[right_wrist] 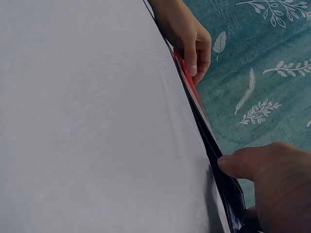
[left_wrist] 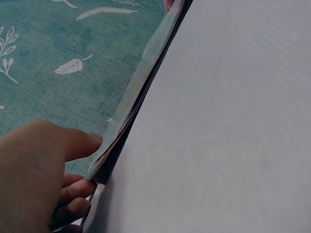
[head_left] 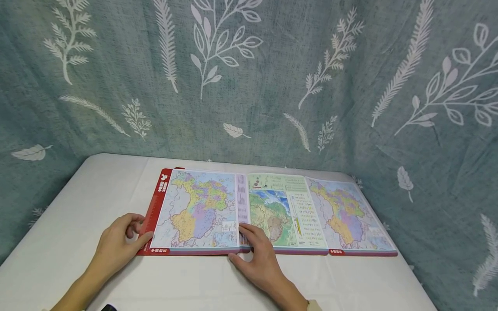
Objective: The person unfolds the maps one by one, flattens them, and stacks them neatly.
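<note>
A map sheet with a red left margin lies uppermost at the left of a row of printed maps. My left hand pinches its left edge near the front corner, the thumb on the red margin. In the left wrist view, that left hand is at the edge of the thin layers. My right hand rests on the sheet's front right corner, fingers extended over its right side, thumb at the front edge. The right wrist view shows the right thumb against the dark edge of the layers.
A green-bordered relief map and another coloured map continue the row to the right. The white table ends at a green leaf-patterned curtain behind and beside it. A small black object shows at the bottom edge.
</note>
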The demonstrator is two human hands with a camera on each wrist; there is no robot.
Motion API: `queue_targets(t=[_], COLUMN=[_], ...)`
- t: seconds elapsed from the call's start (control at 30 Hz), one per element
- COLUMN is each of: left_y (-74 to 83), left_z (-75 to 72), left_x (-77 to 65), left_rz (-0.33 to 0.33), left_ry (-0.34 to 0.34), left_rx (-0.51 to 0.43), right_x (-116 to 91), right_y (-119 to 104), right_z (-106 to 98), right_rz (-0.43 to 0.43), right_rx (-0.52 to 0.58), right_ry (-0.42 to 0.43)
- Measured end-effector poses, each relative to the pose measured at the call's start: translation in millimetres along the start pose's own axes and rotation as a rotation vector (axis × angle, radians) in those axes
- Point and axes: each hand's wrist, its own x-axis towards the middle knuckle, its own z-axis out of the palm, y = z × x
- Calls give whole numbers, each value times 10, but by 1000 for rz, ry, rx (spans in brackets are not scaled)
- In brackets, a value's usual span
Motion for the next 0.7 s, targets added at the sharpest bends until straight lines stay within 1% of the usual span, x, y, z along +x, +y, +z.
queue_targets(t=[0.23,0.4,0.53,0.7], left_y=[21,44,58,57], left_z=[14,36,60,84], left_x=[-9,-18,-33,-46], left_rz=[12,22,60,117], left_ry=[-22,-56,-71,-64], left_rx=[8,27,27,20], right_x=[-25,-24,-28,-33], right_y=[16,42,65,92], right_z=[-31,-69,-94,-113], right_rz=[39,41,43,47], right_rx=[-7,-24,-20,-23], right_ry=[-6,4,13,20])
